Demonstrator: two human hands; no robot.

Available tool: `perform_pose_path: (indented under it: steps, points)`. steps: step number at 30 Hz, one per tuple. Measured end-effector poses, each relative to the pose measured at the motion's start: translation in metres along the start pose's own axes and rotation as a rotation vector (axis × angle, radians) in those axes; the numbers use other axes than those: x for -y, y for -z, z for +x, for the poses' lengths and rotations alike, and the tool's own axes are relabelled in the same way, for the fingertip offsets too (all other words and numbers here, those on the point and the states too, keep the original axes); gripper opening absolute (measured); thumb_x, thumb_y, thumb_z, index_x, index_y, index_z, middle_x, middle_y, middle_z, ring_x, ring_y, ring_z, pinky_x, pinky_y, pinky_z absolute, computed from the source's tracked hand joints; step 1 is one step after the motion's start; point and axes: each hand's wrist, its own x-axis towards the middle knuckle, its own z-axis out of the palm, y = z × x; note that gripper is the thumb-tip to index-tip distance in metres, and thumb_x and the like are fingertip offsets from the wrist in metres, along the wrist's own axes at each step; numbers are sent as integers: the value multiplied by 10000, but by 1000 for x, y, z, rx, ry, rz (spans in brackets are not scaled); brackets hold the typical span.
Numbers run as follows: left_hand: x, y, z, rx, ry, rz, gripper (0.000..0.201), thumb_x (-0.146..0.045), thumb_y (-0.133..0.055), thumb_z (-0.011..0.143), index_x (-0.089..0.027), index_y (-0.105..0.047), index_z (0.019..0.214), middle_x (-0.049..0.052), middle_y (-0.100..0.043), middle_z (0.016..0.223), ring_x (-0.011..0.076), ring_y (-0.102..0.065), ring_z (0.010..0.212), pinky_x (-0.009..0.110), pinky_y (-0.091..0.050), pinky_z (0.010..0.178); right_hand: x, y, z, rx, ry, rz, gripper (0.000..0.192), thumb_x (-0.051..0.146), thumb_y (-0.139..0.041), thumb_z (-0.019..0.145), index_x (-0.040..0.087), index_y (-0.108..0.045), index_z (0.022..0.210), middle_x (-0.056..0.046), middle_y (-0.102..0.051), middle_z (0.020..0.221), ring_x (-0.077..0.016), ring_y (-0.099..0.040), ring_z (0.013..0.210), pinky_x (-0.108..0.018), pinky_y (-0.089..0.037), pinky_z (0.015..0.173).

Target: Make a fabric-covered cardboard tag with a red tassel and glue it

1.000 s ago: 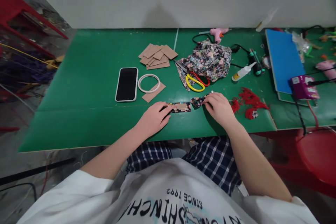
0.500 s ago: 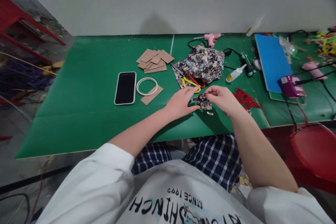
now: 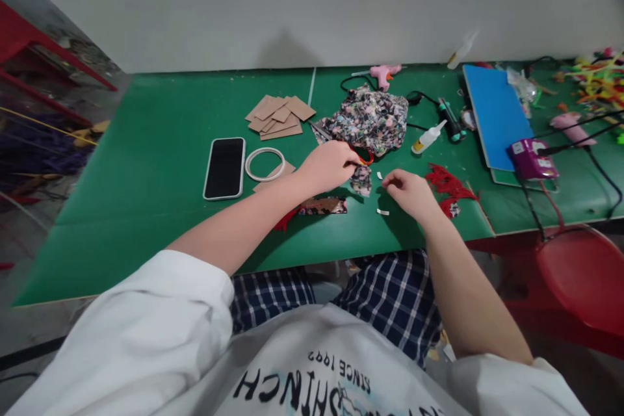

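Note:
My left hand (image 3: 331,164) lies palm down over the scissors, its fingers closed and bent down. Whether they grip a handle or cloth is hidden. The red handle of the scissors (image 3: 365,157) shows past its fingertips. Just below them is a small floral fabric scrap (image 3: 361,181). My right hand (image 3: 408,192) hovers to the right, thumb and fingertips pinched together; anything between them is too small to see. Two white slips, one a white scrap (image 3: 383,212), lie by it. Under my left forearm rests a floral-edged strip (image 3: 324,206) beside red material (image 3: 285,220).
Beyond my hands are crumpled floral fabric (image 3: 377,118), a glue bottle (image 3: 429,137) and a pink glue gun (image 3: 385,75). Cardboard pieces (image 3: 280,117), a white ring (image 3: 249,172) and a phone (image 3: 224,169) lie left. Red netting (image 3: 448,183) and a blue board (image 3: 497,117) lie right.
My left hand has moved up over the scissors and away from my right hand. The floral scrap is no longer between both hands. The strip under my left forearm has come into view.

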Motion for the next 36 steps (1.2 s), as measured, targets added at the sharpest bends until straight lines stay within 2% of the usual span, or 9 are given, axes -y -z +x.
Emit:
perform_pose_path:
  steps: [5,8,13,15,17,23,27,32,36]
  points:
    - [1,19,-4,-7,-148,177,263,-181,-498,780,-236,-721,910,50,-630,736,216,-566,793,367,-427,743,-7,8,-7,-180,-118,-217,276,250,-469,788,210,-680,960,-77,-690,739,-223,-625,678,-360,-455,651]
    - [-5,35,-8,72,-183,176,321,-157,-468,791,-267,-696,988,5,-651,653,181,-588,698,360,-431,749,7,4,-10,-185,-23,182,298,284,-462,822,204,-638,1048,-91,-686,946,-222,-635,856,-361,-484,732]
    - [-15,54,-26,80,-203,-103,322,-180,-477,815,-279,-655,1065,-23,-704,920,163,-642,815,291,-483,739,54,-28,-18,265,-3,1155,493,631,-433,781,252,-564,1069,-63,-642,1076,-184,-609,982,-348,-510,786]
    - [-13,54,-37,30,-189,-225,301,-185,-485,822,-240,-657,1064,-9,-695,990,156,-643,879,278,-495,783,67,-41,-23,409,-19,1330,577,710,-395,744,245,-564,1043,-73,-642,1047,-190,-611,960,-356,-512,776]
    - [-9,50,-52,-53,-132,-316,297,-172,-485,817,-208,-663,1052,8,-691,1009,161,-635,933,289,-489,853,71,-47,-28,470,-69,1397,502,669,-513,705,247,-567,972,-38,-652,914,-162,-627,816,-336,-515,737]
    - [4,21,-101,-189,228,-566,322,-164,-412,828,-184,-679,1007,34,-672,1062,187,-605,1026,336,-464,943,64,-49,-33,479,-311,1326,309,394,-727,626,195,-555,787,46,-563,610,-57,-510,483,-157,-359,390]
    - [8,0,-120,-244,351,-447,277,-274,-441,878,-177,-690,953,47,-692,992,187,-628,945,330,-493,867,64,-55,-29,340,-336,1142,258,379,-705,634,167,-582,713,25,-582,591,-58,-504,450,-159,-359,355]
    - [13,-17,-128,-235,335,-120,171,-271,-566,834,-186,-699,898,40,-706,837,190,-611,803,346,-486,750,60,-67,-28,240,-316,904,195,377,-645,680,196,-611,744,41,-552,530,-75,-467,398,-202,-388,356]
    - [16,-24,-128,-165,282,-24,152,-264,-595,820,-188,-700,897,42,-693,784,190,-580,757,357,-454,726,56,-70,-31,166,-285,724,232,441,-600,714,216,-610,772,27,-560,549,-107,-483,413,-237,-397,372]
